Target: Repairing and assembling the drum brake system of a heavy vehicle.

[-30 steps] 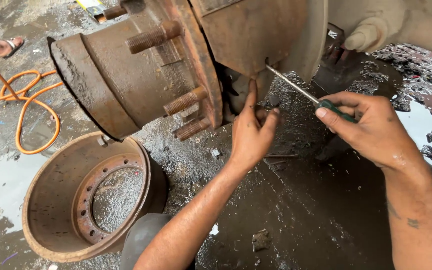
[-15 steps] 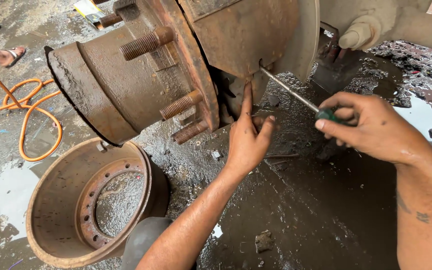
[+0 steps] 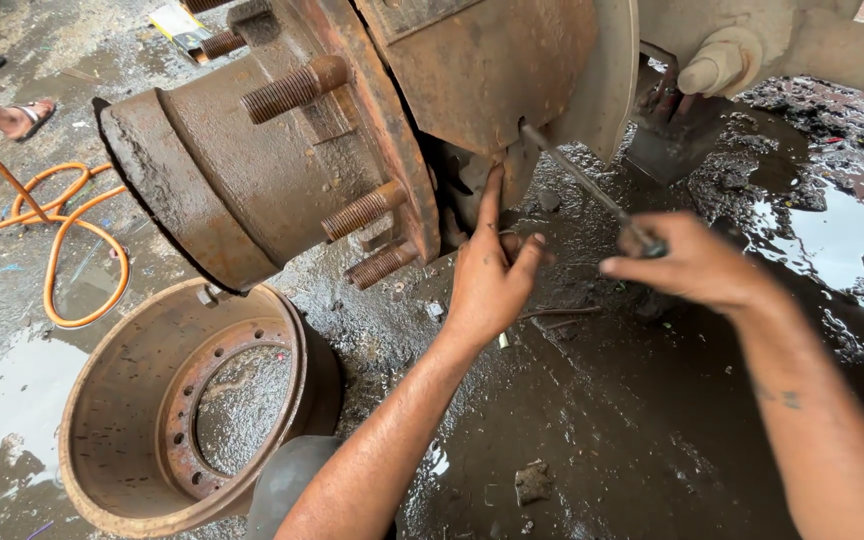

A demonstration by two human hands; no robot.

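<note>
Your right hand (image 3: 692, 262): closed around a screwdriver (image 3: 582, 188), tip set at the lower edge of the rusty backing plate (image 3: 492, 70). Your left hand (image 3: 489, 275): holds nothing, index finger raised against that edge. Wheel hub (image 3: 252, 170): studded, left of both hands. Brake drum (image 3: 167, 405): lying on wet ground.

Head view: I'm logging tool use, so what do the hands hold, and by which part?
The right hand grips a thin metal screwdriver by its handle. The left hand holds nothing.
</note>
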